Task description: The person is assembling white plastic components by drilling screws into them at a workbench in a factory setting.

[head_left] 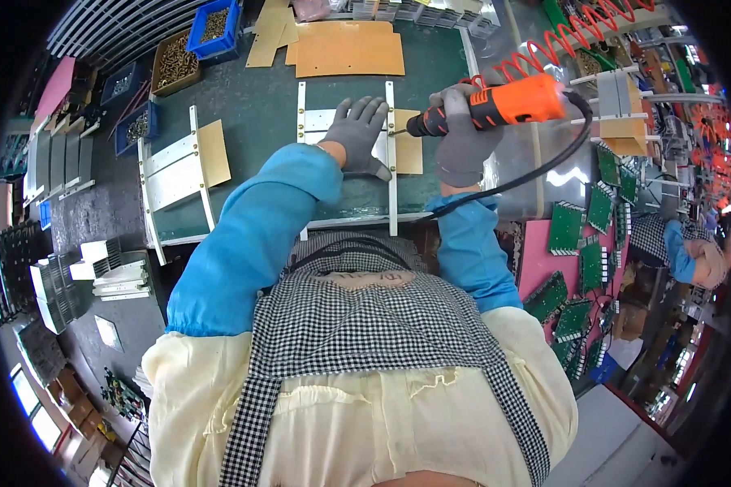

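Screwdriver (499, 104), gripped in the right hand (467, 144), points at the frame (392, 195) on the desk (260, 114); left hand (355, 136) lies over it, fingers spread. Screw-driving seems underway; the next move calls for steady pressure.

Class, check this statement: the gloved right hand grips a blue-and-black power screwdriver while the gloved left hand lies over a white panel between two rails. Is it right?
Not quite: the power screwdriver is orange and black, as the head view shows. The gloved right hand does grip it, and the gloved left hand lies over a white panel between two rails.
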`<action>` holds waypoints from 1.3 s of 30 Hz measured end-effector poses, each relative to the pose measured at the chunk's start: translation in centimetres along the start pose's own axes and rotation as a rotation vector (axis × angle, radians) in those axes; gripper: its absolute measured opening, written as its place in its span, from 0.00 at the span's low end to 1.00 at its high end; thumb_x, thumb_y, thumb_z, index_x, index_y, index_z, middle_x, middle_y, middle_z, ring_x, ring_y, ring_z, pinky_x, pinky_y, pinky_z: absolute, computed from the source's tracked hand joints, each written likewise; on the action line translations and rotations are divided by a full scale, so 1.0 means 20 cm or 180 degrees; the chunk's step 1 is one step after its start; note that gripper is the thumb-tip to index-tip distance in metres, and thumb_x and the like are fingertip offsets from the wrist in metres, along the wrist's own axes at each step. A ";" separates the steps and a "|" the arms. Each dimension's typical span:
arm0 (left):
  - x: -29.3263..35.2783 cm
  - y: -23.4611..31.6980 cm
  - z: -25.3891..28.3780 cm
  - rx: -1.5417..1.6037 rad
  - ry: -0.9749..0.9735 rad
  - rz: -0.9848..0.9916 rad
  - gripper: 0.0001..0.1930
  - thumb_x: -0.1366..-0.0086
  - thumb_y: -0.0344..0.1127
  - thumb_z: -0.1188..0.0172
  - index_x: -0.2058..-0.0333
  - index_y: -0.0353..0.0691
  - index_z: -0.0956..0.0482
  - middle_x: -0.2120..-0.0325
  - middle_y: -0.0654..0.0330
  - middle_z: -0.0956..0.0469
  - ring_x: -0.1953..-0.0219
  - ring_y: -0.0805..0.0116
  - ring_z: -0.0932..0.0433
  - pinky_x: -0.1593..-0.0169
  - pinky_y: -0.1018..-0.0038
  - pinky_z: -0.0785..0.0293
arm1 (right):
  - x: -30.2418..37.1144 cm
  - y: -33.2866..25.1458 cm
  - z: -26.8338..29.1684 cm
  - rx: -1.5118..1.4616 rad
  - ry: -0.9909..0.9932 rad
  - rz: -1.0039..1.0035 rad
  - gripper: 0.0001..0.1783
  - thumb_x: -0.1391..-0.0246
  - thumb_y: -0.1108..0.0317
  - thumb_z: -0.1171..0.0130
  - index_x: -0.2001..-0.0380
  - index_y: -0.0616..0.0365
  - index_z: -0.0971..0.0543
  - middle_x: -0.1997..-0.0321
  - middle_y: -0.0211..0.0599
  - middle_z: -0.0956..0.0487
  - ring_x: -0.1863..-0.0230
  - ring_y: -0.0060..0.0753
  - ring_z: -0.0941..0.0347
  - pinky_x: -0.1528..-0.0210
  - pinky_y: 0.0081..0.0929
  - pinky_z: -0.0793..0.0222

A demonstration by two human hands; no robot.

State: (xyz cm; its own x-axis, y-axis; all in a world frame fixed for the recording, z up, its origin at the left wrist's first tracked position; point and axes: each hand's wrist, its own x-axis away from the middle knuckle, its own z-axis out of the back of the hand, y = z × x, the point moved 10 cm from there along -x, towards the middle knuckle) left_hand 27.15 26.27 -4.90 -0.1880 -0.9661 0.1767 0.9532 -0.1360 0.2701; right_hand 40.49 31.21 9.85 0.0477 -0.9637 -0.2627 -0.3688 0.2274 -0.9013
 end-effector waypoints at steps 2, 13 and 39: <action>0.00 0.00 0.00 0.0005 -0.0017 0.0035 0.69 0.62 0.73 0.30 0.30 0.35 0.54 0.29 0.50 0.51 0.26 0.53 0.57 0.26 0.51 0.63 | -0.01 0.03 0.00 0.0085 -0.0008 -0.0159 0.36 0.52 0.79 0.39 0.40 0.67 0.40 0.70 0.36 0.22 0.71 0.30 0.23 0.64 0.30 0.23; 0.00 -0.01 -0.01 0.0016 -0.0063 0.0046 0.71 0.64 0.74 0.31 0.30 0.34 0.54 0.29 0.50 0.50 0.26 0.53 0.57 0.26 0.51 0.63 | -0.06 -0.02 0.00 -0.0164 -0.0151 -0.0010 0.36 0.53 0.80 0.39 0.40 0.66 0.39 0.69 0.36 0.23 0.70 0.31 0.23 0.62 0.32 0.23; 0.00 -0.01 0.00 0.0106 -0.0016 0.0042 0.72 0.66 0.72 0.28 0.30 0.34 0.54 0.30 0.47 0.50 0.26 0.50 0.55 0.27 0.50 0.62 | -0.09 0.05 -0.25 0.0268 -0.0880 -0.0186 0.34 0.52 0.80 0.41 0.40 0.65 0.38 0.70 0.35 0.23 0.72 0.30 0.24 0.67 0.31 0.24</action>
State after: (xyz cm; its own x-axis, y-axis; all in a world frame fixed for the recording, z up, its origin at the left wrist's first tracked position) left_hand 26.85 26.27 -4.95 -0.1767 -0.9667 0.1852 0.9472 -0.1158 0.2991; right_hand 35.44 32.57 11.08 0.3220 -0.9034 -0.2831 -0.2801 0.1947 -0.9400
